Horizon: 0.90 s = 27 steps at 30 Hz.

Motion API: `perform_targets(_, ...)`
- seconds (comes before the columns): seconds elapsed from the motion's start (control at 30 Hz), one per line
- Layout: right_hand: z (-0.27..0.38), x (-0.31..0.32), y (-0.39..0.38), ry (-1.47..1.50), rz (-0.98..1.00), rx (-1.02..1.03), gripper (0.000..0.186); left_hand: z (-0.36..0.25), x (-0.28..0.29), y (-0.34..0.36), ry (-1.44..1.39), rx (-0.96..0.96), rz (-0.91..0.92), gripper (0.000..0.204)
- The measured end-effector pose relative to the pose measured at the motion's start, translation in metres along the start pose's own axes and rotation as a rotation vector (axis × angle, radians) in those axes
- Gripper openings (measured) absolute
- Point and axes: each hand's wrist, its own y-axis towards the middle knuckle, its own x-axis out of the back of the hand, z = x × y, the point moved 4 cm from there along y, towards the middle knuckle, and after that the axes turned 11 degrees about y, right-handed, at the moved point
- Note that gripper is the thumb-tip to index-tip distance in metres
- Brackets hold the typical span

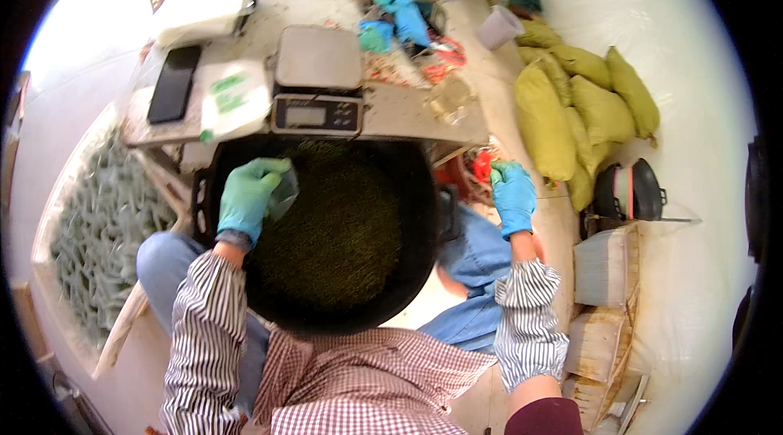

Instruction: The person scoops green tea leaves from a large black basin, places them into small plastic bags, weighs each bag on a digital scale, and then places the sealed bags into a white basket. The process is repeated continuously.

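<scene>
My left hand (254, 194), in a stained blue-green glove, is closed on a small clear plastic bag (282, 194) above a black tub (420, 247) of fine dark green granular material (326, 239). My right hand (511, 196), in a blue glove with greenish fingertips, is raised to the right of the tub, beside something red (483, 164) in a container; its fingers are curled, and I cannot make out what they hold. A silver scale (317, 60) with a small display stands on the table edge beyond the tub.
The table (408, 109) holds a black phone (174, 84), bag stacks (235, 99), blue gloves (400, 15) and steel bowls. A tray of small filled packets (106, 247) sits at left. Yellow-green sacks (546, 133), a black pot (640, 190) and bins (603, 268) line the right.
</scene>
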Motion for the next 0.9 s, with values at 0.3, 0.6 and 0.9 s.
perform_targets(0.3, 0.177, -0.161, -0.107, 0.269, 0.639, 0.389, 0.075, -0.002, 0.021, -0.001, -0.108, 0.091, -0.070, 0.025)
perform_targets(0.6, 0.144, -0.207, -0.150, 0.232, 0.636, 0.306, 0.064, 0.006, 0.021, 0.000, -0.108, 0.064, -0.063, 0.026)
perform_targets(0.9, 0.150, -0.175, -0.119, 0.590, 0.471, 0.085, 0.046, 0.017, 0.000, -0.004, 0.040, 0.041, -0.050, 0.027)
